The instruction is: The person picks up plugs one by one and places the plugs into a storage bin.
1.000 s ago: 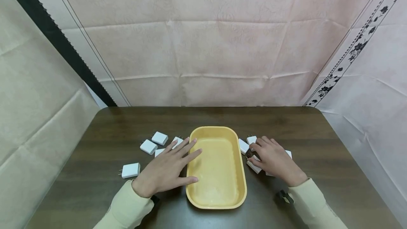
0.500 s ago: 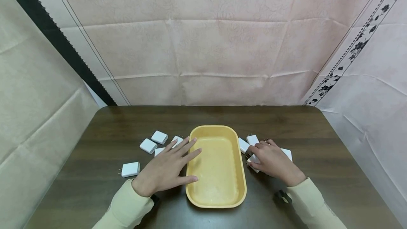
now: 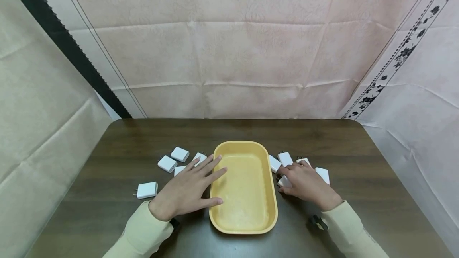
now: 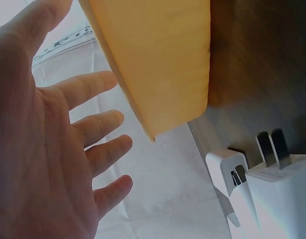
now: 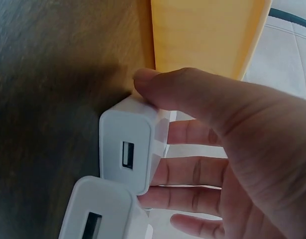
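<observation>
A yellow plastic tray (image 3: 244, 206) stands on the table between both hands. My left hand (image 3: 188, 192) has its fingers spread, reaching over the tray's left rim; in the left wrist view its fingertips are beside the tray wall (image 4: 162, 59). On the other side, my right hand (image 3: 308, 182) pinches a white USB wall charger (image 3: 285, 182) between thumb and fingers. The right wrist view shows the thumb on top of this charger (image 5: 125, 144), its USB port facing the camera. A second charger (image 5: 98, 204) lies right by it.
Several more white chargers lie right of the tray, one (image 3: 274, 164) close to its wall and one (image 3: 322, 174) beyond the right hand. To the left is another group, with one charger (image 3: 147, 190) lying apart. Cloth (image 3: 229, 59) hangs behind the table (image 3: 143, 226).
My right hand has shifted slightly and its thumb and fingers have closed around a charger, uncovering more of the chargers beyond it. My left hand and the tray stay put.
</observation>
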The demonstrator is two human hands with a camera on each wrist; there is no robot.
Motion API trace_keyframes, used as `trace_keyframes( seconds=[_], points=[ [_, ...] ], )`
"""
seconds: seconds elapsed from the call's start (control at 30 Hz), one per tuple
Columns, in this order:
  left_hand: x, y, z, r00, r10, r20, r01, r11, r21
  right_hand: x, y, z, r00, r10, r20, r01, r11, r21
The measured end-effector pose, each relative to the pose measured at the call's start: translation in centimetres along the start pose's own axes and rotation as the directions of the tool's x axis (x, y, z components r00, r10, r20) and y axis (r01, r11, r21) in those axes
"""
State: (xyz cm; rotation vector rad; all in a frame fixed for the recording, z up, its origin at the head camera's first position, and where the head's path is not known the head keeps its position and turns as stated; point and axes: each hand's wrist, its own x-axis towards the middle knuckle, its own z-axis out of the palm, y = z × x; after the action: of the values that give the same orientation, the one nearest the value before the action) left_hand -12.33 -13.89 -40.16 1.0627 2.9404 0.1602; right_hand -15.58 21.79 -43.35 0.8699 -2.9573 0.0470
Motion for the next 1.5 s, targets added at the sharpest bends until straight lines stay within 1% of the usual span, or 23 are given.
trace_keyframes(
  seconds=[0.2,0.5,0.7,0.83,1.13,1.5],
  points=[
    [-0.2,-0.1,0.1,1.0,0.002,-0.004,-0.002,1.0,0.0,0.1,0.0,0.2,1.0,0.0,0.025,-0.001,1.0,0.016],
    [-0.2,-0.2,0.2,1.0,-0.006,-0.001,0.006,1.0,-0.003,0.1,0.1,0.5,0.999,-0.049,-0.017,0.049,0.999,-0.007],
    [-0.2,-0.3,0.1,1.0,-0.009,0.001,0.009,1.0,-0.006,0.2,0.0,0.1,1.0,-0.014,-0.015,0.014,1.0,0.007],
    [-0.1,-0.3,0.1,1.0,-0.006,-0.001,0.006,1.0,-0.007,0.1,0.1,-0.3,0.999,-0.004,-0.047,0.005,1.0,0.007],
    [0.0,-0.3,0.2,1.0,-0.002,0.012,0.002,1.0,0.002,0.0,-0.1,-0.9,0.987,-0.038,-0.156,0.036,0.999,-0.018],
    [-0.1,-0.3,0.3,1.0,-0.011,0.02,0.011,1.0,-0.007,-0.1,-0.5,-1.6,0.973,-0.056,-0.223,0.05,0.998,-0.031]
  ],
)
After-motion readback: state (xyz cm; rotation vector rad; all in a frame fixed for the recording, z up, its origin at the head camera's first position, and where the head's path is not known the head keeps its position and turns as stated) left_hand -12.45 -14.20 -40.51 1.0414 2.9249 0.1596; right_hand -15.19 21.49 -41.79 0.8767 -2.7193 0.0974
